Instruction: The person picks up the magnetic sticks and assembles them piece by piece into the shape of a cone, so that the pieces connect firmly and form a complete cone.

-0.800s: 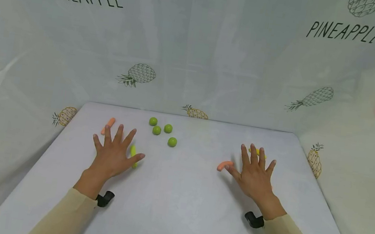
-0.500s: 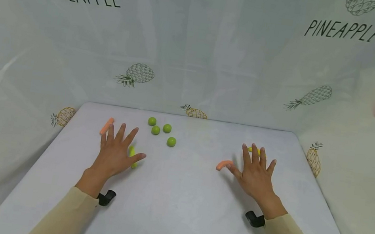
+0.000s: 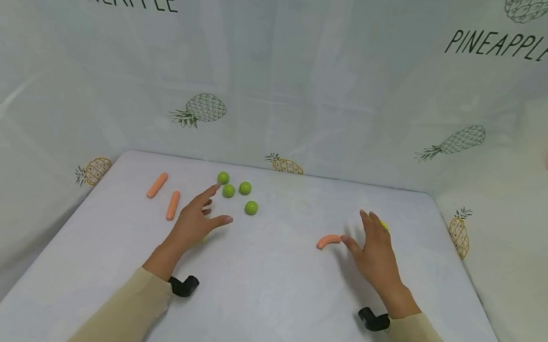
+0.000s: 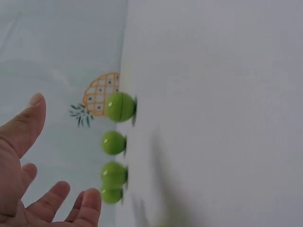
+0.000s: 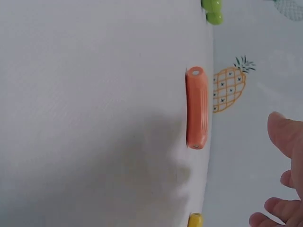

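Observation:
My left hand [image 3: 193, 223] hovers over the left half of the table, thumb and fingers spread apart and holding nothing. Under it, mostly hidden, a yellow-green piece [image 3: 203, 240] peeks out. Just beyond its fingertips lie several small green balls [image 3: 251, 207], which the left wrist view also shows beside the spread fingers. My right hand [image 3: 376, 261] is raised on the right with nothing in it. Near its thumb lies a curved orange sausage-shaped piece [image 3: 329, 242], ridged in the right wrist view. A yellow piece [image 3: 384, 225] is partly hidden behind the right fingers.
Two straight orange sausage-shaped pieces [image 3: 173, 205] lie at the left of the white table [image 3: 265, 310]. A pale curtain [image 3: 287, 79] printed with pineapples hangs behind the table and along its sides. Each wrist carries a small black camera [image 3: 184, 286].
My left hand has moved right and turned sideways, uncovering the second orange piece at the left. My right hand has turned slightly, bringing its fingers closer together.

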A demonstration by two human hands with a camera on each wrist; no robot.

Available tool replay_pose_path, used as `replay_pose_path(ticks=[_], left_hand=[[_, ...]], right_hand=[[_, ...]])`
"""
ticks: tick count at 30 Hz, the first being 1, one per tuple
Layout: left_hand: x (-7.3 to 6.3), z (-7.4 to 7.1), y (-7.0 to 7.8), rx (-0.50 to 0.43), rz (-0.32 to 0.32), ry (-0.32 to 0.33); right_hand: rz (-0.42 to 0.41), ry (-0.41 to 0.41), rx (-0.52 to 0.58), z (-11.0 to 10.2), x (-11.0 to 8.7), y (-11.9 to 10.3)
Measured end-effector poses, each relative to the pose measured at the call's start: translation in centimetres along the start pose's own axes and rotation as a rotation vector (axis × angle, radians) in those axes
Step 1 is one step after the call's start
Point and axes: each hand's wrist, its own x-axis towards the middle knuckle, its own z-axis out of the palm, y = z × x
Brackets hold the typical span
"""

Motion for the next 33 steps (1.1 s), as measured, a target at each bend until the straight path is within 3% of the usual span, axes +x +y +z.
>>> replay_pose_path(ticks=[3, 8, 16, 22, 27, 33], left_hand=[[1.0, 1.6, 0.3, -0.093, -0.029, -0.018], [2.5, 3.8, 0.2, -0.161, -0.027, -0.010], [4.2, 5.9, -0.2, -0.124, -0.067, 0.036], [5.2, 7.0, 0.2, -0.081, -0.045, 0.068], [5.7, 7.8, 0.6, -0.039, -0.016, 0.073], [5.7, 8.1, 0.8, 0.002, 0.003, 0.050]], right_hand=[[0.039, -0.011, 0.097, 0.1, 0.1, 0.1], [0.101, -0.040, 0.239, 0.7, 0.6, 0.0], [0.134, -0.184, 0.449, 2.0, 1.4, -0.4], [0.123, -0.235, 0.417, 3.3, 1.5, 0.2], [0.114, -0.225, 0.337, 4.0, 1.4, 0.7], [0.115, -0.209, 0.321, 4.4, 1.1, 0.9]])
